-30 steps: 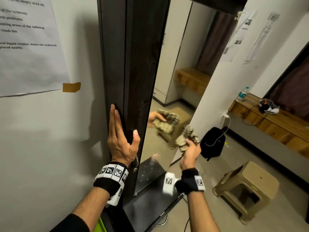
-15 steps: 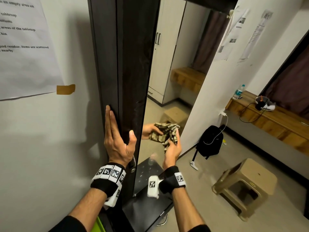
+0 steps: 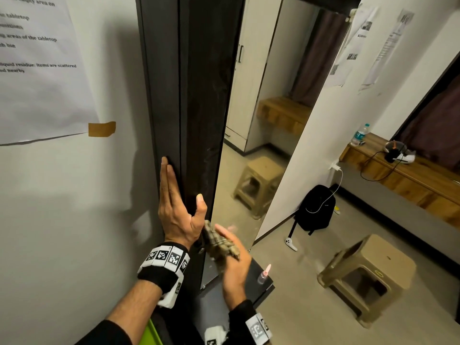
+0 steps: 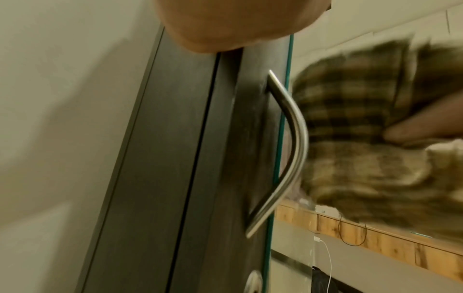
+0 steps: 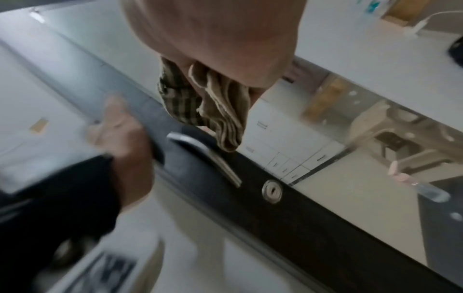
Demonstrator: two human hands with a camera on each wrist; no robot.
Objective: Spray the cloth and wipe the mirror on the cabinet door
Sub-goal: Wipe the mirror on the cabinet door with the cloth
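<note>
Cloth (image 3: 220, 245), checked brown/tan, sits bunched in right hand (image 3: 232, 267) low against the mirror (image 3: 254, 135), just right of the door handle (image 4: 288, 150).

Left to right: printed sheet (image 3: 37, 66) taped to wall, readable bits "tabletop", "liquid residue: Items are scattered", "nearby". Left hand (image 3: 178, 212) lies flat, fingers straight on the dark cabinet door (image 3: 199, 95) edge, thumb spread toward the mirror. Right hand's fingers are wrapped round the cloth. Small clear spray bottle (image 3: 263, 273) with pink nozzle stands on the dark tabletop (image 3: 256, 292) beside that hand. Keyhole (image 5: 272, 191) below the handle. Beige stool (image 3: 368, 275) on floor, right.
</note>
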